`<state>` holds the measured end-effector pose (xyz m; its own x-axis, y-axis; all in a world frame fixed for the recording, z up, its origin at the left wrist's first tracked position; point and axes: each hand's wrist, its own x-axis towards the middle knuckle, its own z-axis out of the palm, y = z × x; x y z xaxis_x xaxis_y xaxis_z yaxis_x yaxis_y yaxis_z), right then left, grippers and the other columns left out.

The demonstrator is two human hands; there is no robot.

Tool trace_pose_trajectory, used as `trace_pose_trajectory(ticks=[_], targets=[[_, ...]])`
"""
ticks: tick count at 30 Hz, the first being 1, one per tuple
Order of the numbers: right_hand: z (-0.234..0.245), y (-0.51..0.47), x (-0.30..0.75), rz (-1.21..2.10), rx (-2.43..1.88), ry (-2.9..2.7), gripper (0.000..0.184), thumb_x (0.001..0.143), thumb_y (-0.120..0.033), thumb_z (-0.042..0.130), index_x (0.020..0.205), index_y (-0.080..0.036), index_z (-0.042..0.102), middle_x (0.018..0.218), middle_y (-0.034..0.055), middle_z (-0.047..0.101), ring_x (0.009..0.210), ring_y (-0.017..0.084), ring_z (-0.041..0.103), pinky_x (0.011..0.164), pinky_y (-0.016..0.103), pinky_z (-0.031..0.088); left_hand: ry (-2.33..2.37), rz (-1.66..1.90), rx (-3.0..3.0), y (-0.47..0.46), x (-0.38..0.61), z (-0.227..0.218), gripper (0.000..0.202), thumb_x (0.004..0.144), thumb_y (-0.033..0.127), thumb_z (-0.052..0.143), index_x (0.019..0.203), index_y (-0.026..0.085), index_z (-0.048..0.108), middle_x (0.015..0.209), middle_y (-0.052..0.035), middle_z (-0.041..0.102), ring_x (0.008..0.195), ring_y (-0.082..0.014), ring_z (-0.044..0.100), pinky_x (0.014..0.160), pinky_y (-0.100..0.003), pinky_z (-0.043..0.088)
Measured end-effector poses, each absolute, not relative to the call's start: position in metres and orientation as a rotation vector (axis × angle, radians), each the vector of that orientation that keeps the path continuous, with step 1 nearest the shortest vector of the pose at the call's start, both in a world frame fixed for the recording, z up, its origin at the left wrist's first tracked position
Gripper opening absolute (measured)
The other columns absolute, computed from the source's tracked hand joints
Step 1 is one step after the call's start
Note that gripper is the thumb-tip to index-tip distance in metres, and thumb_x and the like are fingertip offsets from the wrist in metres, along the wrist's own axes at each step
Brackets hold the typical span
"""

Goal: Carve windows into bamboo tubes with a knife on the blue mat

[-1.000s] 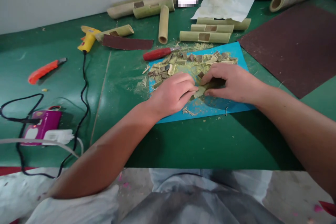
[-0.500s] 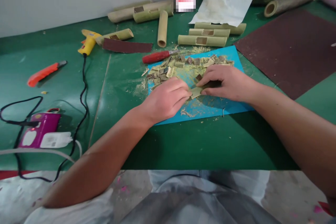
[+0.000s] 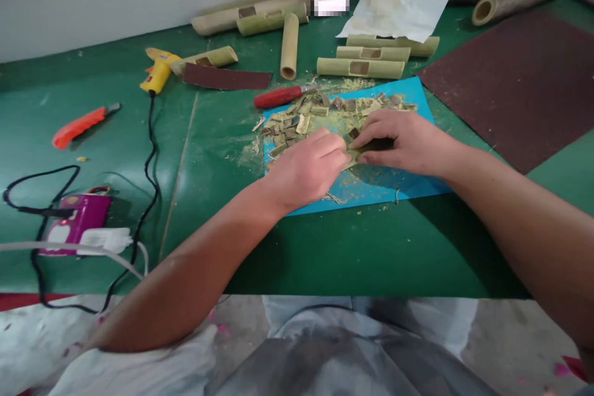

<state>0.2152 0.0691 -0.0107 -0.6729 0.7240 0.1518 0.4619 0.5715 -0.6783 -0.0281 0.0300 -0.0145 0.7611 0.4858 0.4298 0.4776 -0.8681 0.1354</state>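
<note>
Over the blue sheet (image 3: pixel 394 189), my right hand (image 3: pixel 403 139) pinches a small pale green bamboo piece (image 3: pixel 354 158) between thumb and fingers. My left hand (image 3: pixel 312 164) is closed against the left end of that piece, its fingers curled and mostly covering it. Whatever lies under the left fingertips is hidden. Bamboo chips (image 3: pixel 290 127) and yellowish dust lie heaped on the sheet beyond both hands. A red-handled blade tool (image 3: pixel 278 97) rests at the sheet's far left corner.
Cut bamboo tubes (image 3: pixel 361 68) with notches lie at the back, near a white paper (image 3: pixel 396 6). Brown sandpaper (image 3: pixel 515 86) covers the right side. On the left are a yellow glue gun (image 3: pixel 158 71), an orange cutter (image 3: pixel 81 128) and a purple power strip (image 3: pixel 78 223) with cords.
My left hand has slid a little to the right along the bamboo piece, covering more of it. My right hand keeps its pinch. The whole view has shifted slightly.
</note>
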Motion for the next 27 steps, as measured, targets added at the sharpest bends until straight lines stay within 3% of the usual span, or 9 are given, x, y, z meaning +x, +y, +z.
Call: trace_pose_trajectory(ticks=[27], targets=[[-0.0132, 0.0728, 0.2167, 0.842, -0.916, -2.412, 0.024, 0.086, -0.046, 0.065, 0.094, -0.028, 0.078, 0.093, 0.0045, 0.070, 0.093, 0.024, 0.064, 0.084, 0.038, 0.048, 0.832, 0.674, 3.125, 0.0244, -0.0235, -0.0188, 0.028, 0.104, 0.015, 0.042, 0.088, 0.016, 0.065, 0.088, -0.0070, 0.066, 0.080, -0.0180, 0.057, 0.070, -0.032, 0.050]])
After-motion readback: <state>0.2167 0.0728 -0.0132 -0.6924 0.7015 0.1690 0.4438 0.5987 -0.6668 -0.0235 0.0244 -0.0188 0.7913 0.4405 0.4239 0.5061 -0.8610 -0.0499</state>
